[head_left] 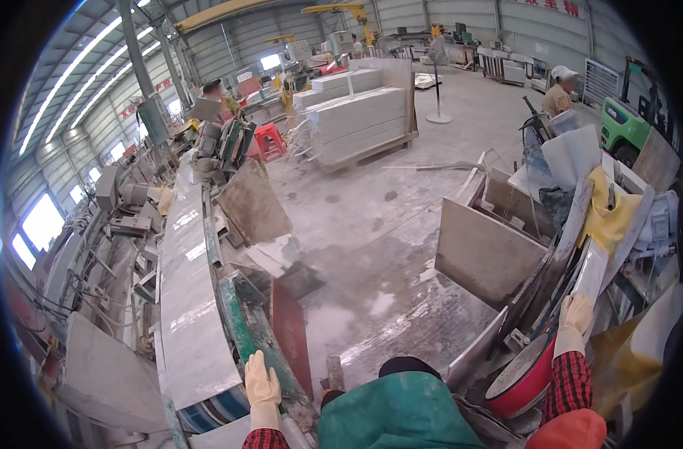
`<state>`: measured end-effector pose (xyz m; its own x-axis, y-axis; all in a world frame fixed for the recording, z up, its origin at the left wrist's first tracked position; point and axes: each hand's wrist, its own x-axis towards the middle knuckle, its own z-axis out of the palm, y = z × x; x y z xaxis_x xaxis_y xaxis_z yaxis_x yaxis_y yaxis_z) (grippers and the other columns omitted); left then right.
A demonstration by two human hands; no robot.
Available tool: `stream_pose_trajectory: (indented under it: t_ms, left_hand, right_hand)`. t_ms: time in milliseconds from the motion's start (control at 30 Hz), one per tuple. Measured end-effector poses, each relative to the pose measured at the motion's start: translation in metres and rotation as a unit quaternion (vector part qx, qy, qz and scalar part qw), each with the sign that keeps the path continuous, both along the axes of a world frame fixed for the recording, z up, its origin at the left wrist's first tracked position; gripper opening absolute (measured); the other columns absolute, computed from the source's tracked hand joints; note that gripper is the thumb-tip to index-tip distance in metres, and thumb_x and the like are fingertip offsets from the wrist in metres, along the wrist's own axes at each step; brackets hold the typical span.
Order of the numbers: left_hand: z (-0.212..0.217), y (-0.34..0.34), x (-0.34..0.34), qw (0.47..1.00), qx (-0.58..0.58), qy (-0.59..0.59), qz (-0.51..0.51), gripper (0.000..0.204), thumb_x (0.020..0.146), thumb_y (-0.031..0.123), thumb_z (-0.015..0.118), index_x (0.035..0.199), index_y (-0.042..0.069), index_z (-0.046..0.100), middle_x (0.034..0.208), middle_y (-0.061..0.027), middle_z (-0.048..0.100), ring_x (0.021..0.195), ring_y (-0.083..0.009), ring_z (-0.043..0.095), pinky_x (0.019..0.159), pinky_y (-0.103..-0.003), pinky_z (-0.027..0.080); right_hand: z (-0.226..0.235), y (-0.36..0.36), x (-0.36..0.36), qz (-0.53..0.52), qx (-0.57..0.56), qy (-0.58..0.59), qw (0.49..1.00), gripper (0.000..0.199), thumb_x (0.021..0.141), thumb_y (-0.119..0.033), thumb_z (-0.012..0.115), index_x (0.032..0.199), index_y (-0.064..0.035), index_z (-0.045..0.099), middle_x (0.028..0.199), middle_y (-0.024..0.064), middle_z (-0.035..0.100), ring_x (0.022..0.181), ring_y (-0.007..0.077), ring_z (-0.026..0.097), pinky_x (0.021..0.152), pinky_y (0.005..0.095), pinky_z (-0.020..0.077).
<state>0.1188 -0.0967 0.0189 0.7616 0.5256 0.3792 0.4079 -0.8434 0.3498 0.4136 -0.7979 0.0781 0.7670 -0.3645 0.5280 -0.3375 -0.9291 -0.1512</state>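
Both hands wear cream rubber gloves below red-and-black checked sleeves. My left hand (262, 382) is at the right side of a long pale stone strip (190, 307), by a worn green metal edge (238, 318); its fingers are stretched out, with nothing in them. Far to the right, my right hand (575, 320) is at the near end of a narrow white stone strip (593, 268). Its fingers bend away from view, and I cannot tell whether they grip the strip or rest on it. A red-rimmed round part (525, 378) sits just below that hand.
Brown boards (487, 251) lean beside the right-hand machine, and a dark red panel (290, 337) stands by the left one. Stacked pale slabs (360, 116) rest on a pallet ahead. A green forklift (624, 127) and a person (558, 93) are far right; another person (220, 97) is far left.
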Motion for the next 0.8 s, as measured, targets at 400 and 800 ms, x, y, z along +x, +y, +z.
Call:
stream_pose_trajectory:
  t_ms: [400, 800]
  left_hand:
    - [0.008, -0.004, -0.018, 0.999, 0.017, 0.039, -0.015, 0.047, 0.098, 0.015, 0.053, 0.142, -0.001, 0.050, 0.145, -0.0277, 0.048, 0.136, -0.0408, 0.044, 0.116, -0.046, 0.033]
    - [0.020, -0.006, -0.016, 0.997, 0.023, 0.071, -0.013, 0.048, 0.100, 0.018, 0.050, 0.145, -0.001, 0.046, 0.144, -0.0235, 0.050, 0.135, -0.0384, 0.045, 0.116, -0.045, 0.034]
  right_hand:
    - [0.036, 0.029, -0.019, -0.071, 0.013, 0.072, 0.995, 0.033, 0.085, -0.032, 0.061, 0.113, -0.0165, 0.067, 0.117, 0.0074, 0.066, 0.114, 0.0265, 0.061, 0.097, 0.0497, 0.0432]
    - [0.004, 0.021, -0.018, -0.056, -0.042, 0.052, 0.996, 0.029, 0.084, -0.033, 0.059, 0.108, -0.0168, 0.062, 0.110, 0.0012, 0.061, 0.114, 0.0199, 0.055, 0.094, 0.0491, 0.0384]
